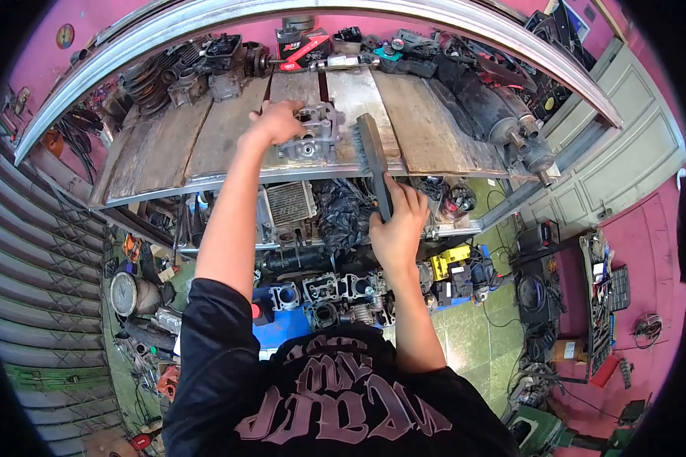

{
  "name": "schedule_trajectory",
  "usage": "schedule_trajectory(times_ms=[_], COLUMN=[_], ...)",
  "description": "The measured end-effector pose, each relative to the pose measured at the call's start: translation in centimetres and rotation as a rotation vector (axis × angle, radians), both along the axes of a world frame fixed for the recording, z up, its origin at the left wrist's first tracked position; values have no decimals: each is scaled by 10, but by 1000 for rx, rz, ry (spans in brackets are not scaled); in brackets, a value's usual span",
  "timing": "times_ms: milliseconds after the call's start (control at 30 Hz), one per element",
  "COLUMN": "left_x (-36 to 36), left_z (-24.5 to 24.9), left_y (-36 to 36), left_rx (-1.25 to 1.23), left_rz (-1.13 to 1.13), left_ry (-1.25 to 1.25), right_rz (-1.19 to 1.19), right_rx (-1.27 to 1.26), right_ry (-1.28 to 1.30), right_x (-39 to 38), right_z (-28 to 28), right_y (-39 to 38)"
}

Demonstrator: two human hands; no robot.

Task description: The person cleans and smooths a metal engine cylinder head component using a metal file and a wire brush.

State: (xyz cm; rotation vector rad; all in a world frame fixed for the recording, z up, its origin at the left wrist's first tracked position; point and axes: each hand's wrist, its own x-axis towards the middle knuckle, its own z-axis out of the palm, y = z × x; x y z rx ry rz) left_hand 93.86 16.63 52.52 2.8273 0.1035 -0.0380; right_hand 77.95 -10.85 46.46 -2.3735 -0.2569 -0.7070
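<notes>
A grey metal engine part (312, 135) with round openings lies on the wooden bench top near its front edge. My left hand (277, 124) rests at the part's left upper side, its fingers spread. Wrapped round the handle of a wire brush (372, 152) is my right hand (400, 228), just in front of the bench edge. The brush stands to the right of the metal part, apart from it, its bristles facing left.
Engine parts and a red and black box (303, 49) line the back of the wooden bench (164, 148). A dark cylinder (480, 107) lies at the right. Below are a radiator (290, 203), black plastic (347, 213) and several engine parts on a blue surface (282, 332).
</notes>
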Motion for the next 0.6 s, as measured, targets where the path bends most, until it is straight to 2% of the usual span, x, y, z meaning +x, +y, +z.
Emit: schedule_trajectory(times_ms=[133,200,233,300,367,433,500,600], left_x=[0,-6,-7,-13,-11,-13,-11,-4], left_z=[-13,-34,-47,-64,-71,-65,-69,-77], left_y=[0,-2,0,3,0,-15,-20,-21], left_rx=[53,-42,-41,-225,-275,-210,-211,-85], left_rz=[-85,-119,-120,-191,-179,25,61,120], left_ry=[-19,-303,-304,-639,-696,-688,-754,-906], right_rz=[5,26,25,-9,-15,22,50,33], right_rx=[-37,-24,-22,-46,-48,-117,-111,-241], right_ry=[-7,10,8,-46,-60,-84,-105,-190], right_x=[-4,-6,-6,-7,-4,4,12,31], right_z=[7,10,12,15,18,19,18,19], right_y=[6,14,18,29,39,48,58,71])
